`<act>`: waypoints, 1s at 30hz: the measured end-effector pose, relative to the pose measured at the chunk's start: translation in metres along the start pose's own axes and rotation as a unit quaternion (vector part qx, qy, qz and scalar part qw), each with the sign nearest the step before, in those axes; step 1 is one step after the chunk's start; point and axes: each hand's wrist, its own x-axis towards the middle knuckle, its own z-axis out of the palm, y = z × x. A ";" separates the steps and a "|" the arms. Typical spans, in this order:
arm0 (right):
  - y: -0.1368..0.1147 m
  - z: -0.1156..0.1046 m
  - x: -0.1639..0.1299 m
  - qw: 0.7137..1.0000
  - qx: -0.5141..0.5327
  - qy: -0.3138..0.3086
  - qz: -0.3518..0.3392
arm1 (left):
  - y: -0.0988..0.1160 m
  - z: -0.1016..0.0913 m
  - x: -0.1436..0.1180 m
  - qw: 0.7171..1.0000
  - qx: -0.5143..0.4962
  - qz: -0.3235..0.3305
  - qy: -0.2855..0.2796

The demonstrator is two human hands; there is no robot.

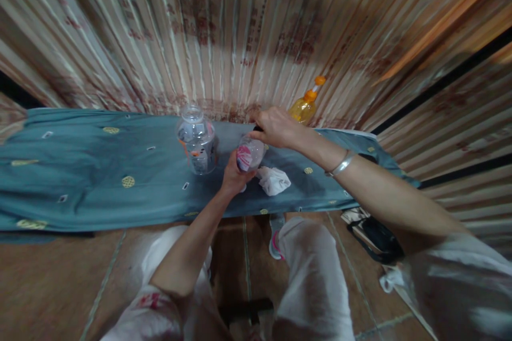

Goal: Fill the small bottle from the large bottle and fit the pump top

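Note:
My left hand [234, 175] is wrapped round the lower part of a clear plastic bottle [251, 153] with a pink and white label. The bottle tilts a little, its top leaning up and to the right. My right hand [275, 127] closes over the dark cap [258, 129] at the bottle's top; most of the cap is hidden by the fingers. A crumpled white tissue [274, 181] lies just right of my left hand. To the left stands a larger clear bottle [197, 144] without a cap, with an orange and grey print.
A yellow bottle [303, 109] with an orange pump stands behind my right wrist. Everything rests on a narrow surface under a teal cloth [100, 165]. A pleated curtain [232, 37] hangs behind it. A black bag [378, 240] lies on the tiled floor at right.

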 end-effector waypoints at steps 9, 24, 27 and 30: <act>0.005 0.004 0.000 1.000 0.023 0.011 0.017 | 0.002 -0.001 0.000 1.000 0.006 0.005 0.001; -0.002 0.025 -0.007 0.984 0.143 0.080 0.068 | 0.006 -0.003 -0.001 0.999 0.039 -0.008 0.022; -0.008 0.047 -0.020 0.962 0.222 0.115 0.113 | 0.006 -0.004 -0.001 0.999 0.044 -0.009 0.021; -0.020 0.070 -0.031 0.946 0.269 0.106 0.146 | 0.005 -0.003 -0.001 0.998 0.051 -0.006 0.020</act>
